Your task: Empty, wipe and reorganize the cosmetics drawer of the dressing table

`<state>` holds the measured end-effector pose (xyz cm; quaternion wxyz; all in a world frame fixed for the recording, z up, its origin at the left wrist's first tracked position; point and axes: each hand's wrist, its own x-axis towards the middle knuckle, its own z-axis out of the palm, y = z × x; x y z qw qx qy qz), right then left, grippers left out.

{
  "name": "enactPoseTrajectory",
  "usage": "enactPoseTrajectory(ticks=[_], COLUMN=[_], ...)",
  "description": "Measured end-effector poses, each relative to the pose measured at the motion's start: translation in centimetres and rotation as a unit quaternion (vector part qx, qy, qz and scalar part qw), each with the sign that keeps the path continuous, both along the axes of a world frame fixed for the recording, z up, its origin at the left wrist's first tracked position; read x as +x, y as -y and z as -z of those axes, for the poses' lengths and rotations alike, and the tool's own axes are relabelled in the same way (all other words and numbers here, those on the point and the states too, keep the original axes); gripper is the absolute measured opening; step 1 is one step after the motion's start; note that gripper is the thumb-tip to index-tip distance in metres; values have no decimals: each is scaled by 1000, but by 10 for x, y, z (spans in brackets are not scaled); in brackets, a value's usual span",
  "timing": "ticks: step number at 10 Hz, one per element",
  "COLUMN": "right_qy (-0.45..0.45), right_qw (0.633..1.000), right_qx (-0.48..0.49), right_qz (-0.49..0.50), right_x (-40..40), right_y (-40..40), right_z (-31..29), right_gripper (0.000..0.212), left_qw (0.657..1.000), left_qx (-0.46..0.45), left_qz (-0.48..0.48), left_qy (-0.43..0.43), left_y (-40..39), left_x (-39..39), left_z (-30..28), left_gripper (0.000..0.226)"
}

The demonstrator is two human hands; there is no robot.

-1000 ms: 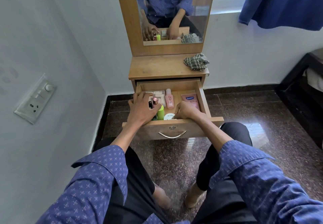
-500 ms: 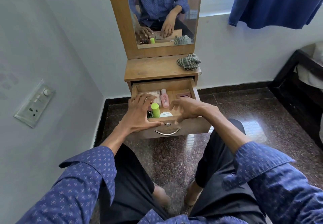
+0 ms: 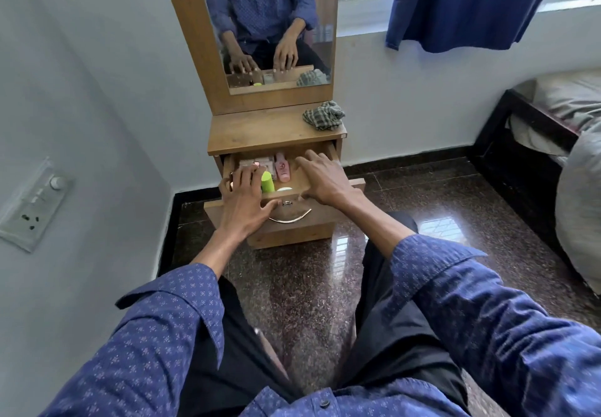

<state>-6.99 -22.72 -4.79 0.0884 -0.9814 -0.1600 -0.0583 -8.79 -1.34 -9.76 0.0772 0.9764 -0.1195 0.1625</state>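
Drawer (image 3: 320, 189) pulled open under counter (image 3: 260, 133). Left hand (image 3: 244, 202) and right hand (image 3: 325, 179) over drawer, fingers spread, gripping nothing. Green tube (image 3: 267, 182), pink bottle (image 3: 282, 167) inside drawer. Cloth (image 3: 323, 115) above drawer, on counter.

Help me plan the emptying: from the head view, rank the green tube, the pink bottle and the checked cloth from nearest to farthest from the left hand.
1. Green tube, in the drawer beside the left hand.
2. Pink bottle, farther back in the drawer.
3. Checked cloth, on the tabletop's right end.
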Motion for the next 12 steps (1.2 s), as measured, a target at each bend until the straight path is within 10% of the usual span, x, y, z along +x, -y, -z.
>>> enactPoseTrajectory(ticks=[8,12], right_qy=[114,-31], right_qw=[993,998], right_qx=[26,21], right_qz=[15,55], right_x=[134,135], right_y=[-25,-50], right_z=[47,2], right_gripper=[74,78], left_qw=[997,996], left_qx=[34,44], left_qz=[-59,-27], left_qy=[30,-79], left_y=[14,8], left_x=[145,143], left_z=[28,-13], left_gripper=[79,91])
